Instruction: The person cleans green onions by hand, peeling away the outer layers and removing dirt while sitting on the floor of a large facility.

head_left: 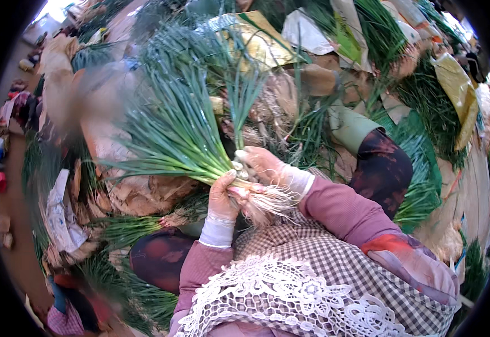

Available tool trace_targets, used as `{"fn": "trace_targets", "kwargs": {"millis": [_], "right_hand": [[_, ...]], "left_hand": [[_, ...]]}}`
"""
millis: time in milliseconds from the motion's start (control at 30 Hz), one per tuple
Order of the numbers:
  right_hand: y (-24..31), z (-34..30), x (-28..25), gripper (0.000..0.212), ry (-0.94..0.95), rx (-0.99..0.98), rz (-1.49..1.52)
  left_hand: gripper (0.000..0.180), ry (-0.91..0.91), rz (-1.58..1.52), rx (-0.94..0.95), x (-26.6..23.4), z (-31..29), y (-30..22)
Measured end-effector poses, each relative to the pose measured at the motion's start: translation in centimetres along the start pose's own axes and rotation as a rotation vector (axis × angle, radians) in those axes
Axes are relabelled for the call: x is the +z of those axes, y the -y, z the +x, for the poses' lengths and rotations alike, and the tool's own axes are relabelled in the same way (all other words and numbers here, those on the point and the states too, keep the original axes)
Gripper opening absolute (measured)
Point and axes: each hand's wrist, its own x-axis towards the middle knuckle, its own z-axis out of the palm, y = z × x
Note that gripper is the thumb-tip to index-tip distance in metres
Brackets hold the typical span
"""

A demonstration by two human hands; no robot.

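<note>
In front of my lap, my left hand (pixel 222 196) is wrapped round a thick bunch of spring onions (pixel 183 129). Their green leaves fan out up and to the left, while the white roots (pixel 270 199) stick out toward the right. Close beside it, my right hand (pixel 264 164) grips a smaller cluster of spring onions (pixel 244 101) near the white bulbs, its leaves pointing up. The bulbs of both meet between my hands. Part of my right fingers is hidden behind the bulbs.
Loose spring onions (pixel 135 229) lie by my left knee. Beyond my hands is a heap with tangled roots (pixel 278 101). A yellow sack (pixel 458 98) and more onions (pixel 419 163) are at the right. Brown sheeting (pixel 107 140) spreads at the left. Another person's sleeve (pixel 65 320) shows lower left.
</note>
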Motion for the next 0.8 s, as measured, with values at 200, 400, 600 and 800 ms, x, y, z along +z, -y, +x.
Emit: {"fn": "trace_targets", "kwargs": {"millis": [200, 400, 600, 800], "right_hand": [[9.8, -5.0, -4.6, 0.017, -0.174, -0.201, -0.236], [15.4, -24.7, -15.3, 0.031, -0.902, -0.640, -0.481], [4.4, -30.5, -24.7, 0.021, -1.367, -0.630, -0.164], [-10.2, -31.8, -35.0, 0.038, -1.636, 0.550, -0.684]], "left_hand": [[0.029, 0.009, 0.182, 0.110, 2.7, 0.0, -0.6], [0.027, 0.056, 0.147, 0.157, 0.3, 1.5, -2.3], [0.044, 0.421, 0.169, 0.104, 0.2, 1.3, -2.7], [0.071, 0.155, 0.314, 0.111, 3.2, 0.3, -1.5]]}}
